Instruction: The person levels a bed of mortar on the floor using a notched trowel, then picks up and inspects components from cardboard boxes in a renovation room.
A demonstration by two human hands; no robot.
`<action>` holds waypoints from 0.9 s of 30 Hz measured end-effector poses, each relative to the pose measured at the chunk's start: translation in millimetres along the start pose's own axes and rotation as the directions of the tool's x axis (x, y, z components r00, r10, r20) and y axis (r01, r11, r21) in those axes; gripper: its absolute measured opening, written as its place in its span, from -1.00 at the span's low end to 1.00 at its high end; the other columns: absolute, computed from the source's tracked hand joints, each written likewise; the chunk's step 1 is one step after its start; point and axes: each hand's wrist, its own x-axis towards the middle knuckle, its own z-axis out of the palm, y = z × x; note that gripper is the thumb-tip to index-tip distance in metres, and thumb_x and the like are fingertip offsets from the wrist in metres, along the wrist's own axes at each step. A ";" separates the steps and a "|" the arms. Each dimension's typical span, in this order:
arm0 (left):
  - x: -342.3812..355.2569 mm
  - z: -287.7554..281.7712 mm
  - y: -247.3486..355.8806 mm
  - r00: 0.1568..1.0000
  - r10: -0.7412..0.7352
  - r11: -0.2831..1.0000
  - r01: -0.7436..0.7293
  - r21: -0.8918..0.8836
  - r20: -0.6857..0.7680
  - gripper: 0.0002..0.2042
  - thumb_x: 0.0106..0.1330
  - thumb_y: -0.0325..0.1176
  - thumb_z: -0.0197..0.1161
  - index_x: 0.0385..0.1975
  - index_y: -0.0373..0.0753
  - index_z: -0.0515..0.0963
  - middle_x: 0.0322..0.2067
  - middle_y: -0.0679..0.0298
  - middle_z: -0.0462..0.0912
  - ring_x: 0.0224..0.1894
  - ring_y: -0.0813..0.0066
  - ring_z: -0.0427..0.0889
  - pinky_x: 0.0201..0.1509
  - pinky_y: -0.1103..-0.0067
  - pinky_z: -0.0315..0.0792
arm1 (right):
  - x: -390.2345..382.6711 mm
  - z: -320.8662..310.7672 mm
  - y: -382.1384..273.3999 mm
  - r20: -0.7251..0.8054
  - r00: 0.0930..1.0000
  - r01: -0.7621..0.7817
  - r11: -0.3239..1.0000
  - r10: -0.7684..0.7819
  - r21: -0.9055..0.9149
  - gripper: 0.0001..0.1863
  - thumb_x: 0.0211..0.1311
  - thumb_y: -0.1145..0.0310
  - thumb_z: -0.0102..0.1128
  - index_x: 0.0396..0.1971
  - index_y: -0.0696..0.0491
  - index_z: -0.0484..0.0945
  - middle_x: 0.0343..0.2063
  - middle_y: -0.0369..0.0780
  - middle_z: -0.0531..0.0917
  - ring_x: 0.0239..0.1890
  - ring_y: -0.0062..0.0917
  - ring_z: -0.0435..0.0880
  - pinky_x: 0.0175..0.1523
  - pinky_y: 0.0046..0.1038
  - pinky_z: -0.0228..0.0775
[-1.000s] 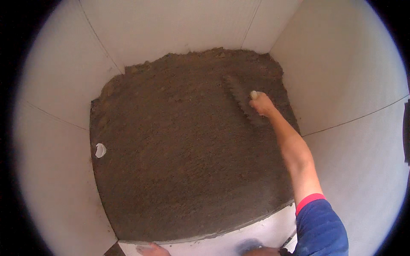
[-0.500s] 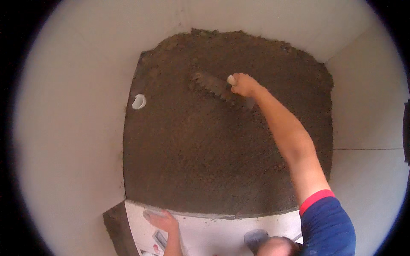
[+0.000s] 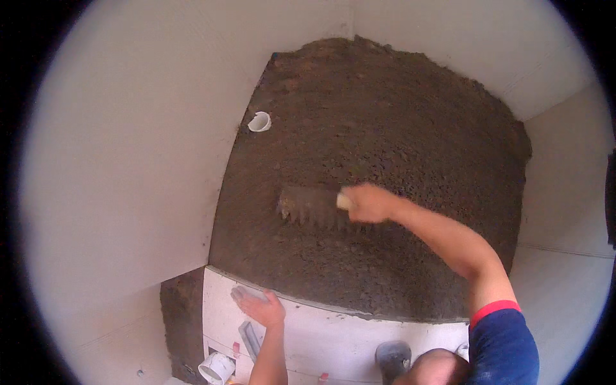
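My right hand (image 3: 373,203) is closed round the pale handle of a notched trowel (image 3: 314,204). The trowel's toothed edge faces toward me, over the dark, damp, mortar-like bed (image 3: 359,269). At the near side, my left hand (image 3: 264,308) lies on a white board (image 3: 321,333) with its fingers stretched out. A greyish patch shows by those fingertips; whether it is a separate thing I cannot tell. Beside my left wrist is a long grey tool (image 3: 249,339), partly hidden by the forearm.
A white pipe end (image 3: 260,122) stands up from the bed by the left wall (image 3: 141,160). Another white pipe piece (image 3: 217,367) is at the lower left. A right wall (image 3: 564,192) and back wall (image 3: 449,32) enclose the bed. A grey shoe (image 3: 393,356) rests near the board.
My right hand has drawn the notched trowel toward me, from the far part of the bed to its middle. The view has shifted; my left hand still rests on the white board.
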 end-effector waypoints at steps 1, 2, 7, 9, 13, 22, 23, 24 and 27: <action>-0.5 3.2 -9.4 1.000 0.014 1.000 -0.013 0.001 -0.021 -0.21 0.24 -0.21 0.13 0.38 -0.58 0.02 0.42 -0.25 0.00 0.50 -0.16 -0.08 0.54 0.12 -0.17 | -15.2 8.7 -10.0 -0.011 0.996 0.091 0.981 -0.090 0.169 -0.59 0.00 0.28 0.25 -0.10 0.09 0.49 -0.38 -0.05 0.69 -0.34 -0.18 0.72 -0.27 -0.15 0.52; -2.7 6.7 -15.5 0.999 0.031 1.000 -0.031 -0.002 -0.033 -0.20 0.23 -0.20 0.12 0.38 -0.57 0.00 0.42 -0.25 0.00 0.50 -0.17 -0.09 0.54 0.10 -0.17 | -27.8 9.3 -24.4 0.183 0.983 -0.070 0.930 0.003 0.361 -0.58 0.02 0.26 0.28 -0.10 0.08 0.47 -0.41 -0.10 0.66 -0.46 -0.31 0.68 -0.36 -0.25 0.50; 0.2 5.2 -3.9 1.000 0.005 1.000 -0.005 0.010 -0.002 -0.23 0.26 -0.20 0.10 0.37 -0.57 0.03 0.42 -0.26 0.00 0.49 -0.17 -0.08 0.54 0.12 -0.17 | -67.8 65.9 -7.8 0.144 0.965 0.196 0.969 -0.218 0.150 -0.62 0.07 0.29 0.25 -0.09 0.01 0.44 -0.41 -0.05 0.66 -0.38 -0.12 0.69 -0.28 -0.09 0.51; 0.0 6.0 -7.2 1.000 0.005 1.000 -0.005 0.015 -0.007 -0.24 0.28 -0.19 0.09 0.37 -0.58 0.05 0.41 -0.26 0.00 0.49 -0.16 -0.08 0.54 0.13 -0.18 | -54.4 39.9 -17.2 0.363 0.932 0.074 0.979 0.000 -0.191 -0.64 0.05 0.27 0.23 -0.11 -0.02 0.46 -0.36 -0.01 0.68 -0.28 -0.04 0.69 -0.19 0.01 0.52; -2.3 6.1 -11.7 1.000 0.021 1.000 -0.021 -0.003 -0.024 -0.24 0.25 -0.20 0.10 0.36 -0.59 0.06 0.41 -0.28 0.00 0.49 -0.18 -0.08 0.54 0.10 -0.18 | -6.3 5.2 -18.0 0.210 0.978 0.067 0.966 -0.014 -0.249 -0.63 0.04 0.26 0.24 -0.10 -0.04 0.49 -0.30 -0.02 0.70 -0.20 -0.01 0.69 -0.12 0.01 0.53; 4.2 -1.1 -6.8 1.000 -0.005 1.000 0.006 -0.024 0.021 -0.17 0.15 -0.21 0.20 0.34 -0.61 0.04 0.38 -0.32 0.02 0.48 -0.24 -0.09 0.53 0.04 -0.17 | 84.3 -77.8 16.1 -0.239 0.967 -0.124 0.982 0.088 -0.143 -0.55 -0.01 0.31 0.28 -0.04 0.06 0.53 -0.24 0.02 0.68 -0.14 -0.04 0.67 -0.03 -0.09 0.49; 5.6 -0.2 -5.4 1.000 -0.006 1.000 0.007 -0.018 0.015 -0.17 0.14 -0.22 0.20 0.34 -0.61 0.04 0.38 -0.32 0.02 0.48 -0.24 -0.10 0.53 0.04 -0.17 | 95.3 -88.8 22.9 -0.294 0.954 -0.135 0.967 0.067 -0.217 -0.56 0.01 0.32 0.27 -0.03 0.06 0.54 -0.24 0.01 0.69 -0.12 -0.04 0.66 -0.02 -0.10 0.49; 6.0 -1.1 -3.8 1.000 -0.010 1.000 0.010 -0.024 0.029 -0.17 0.15 -0.21 0.20 0.34 -0.61 0.04 0.38 -0.32 0.01 0.48 -0.24 -0.10 0.53 0.04 -0.17 | 100.5 -98.8 31.2 -0.322 0.936 -0.196 0.971 0.143 -0.136 -0.57 0.03 0.32 0.26 -0.03 0.06 0.54 -0.23 0.01 0.69 -0.11 -0.04 0.66 -0.02 -0.10 0.48; 6.1 -6.8 -2.5 0.998 -0.030 0.999 0.031 -0.029 0.052 -0.16 0.15 -0.20 0.19 0.35 -0.61 0.03 0.38 -0.31 0.01 0.48 -0.24 -0.10 0.53 0.05 -0.18 | 110.6 -122.3 41.8 -0.472 0.857 -0.220 0.975 0.208 0.030 -0.57 0.05 0.29 0.25 -0.04 0.08 0.53 -0.20 0.01 0.69 -0.09 -0.03 0.66 -0.01 -0.09 0.48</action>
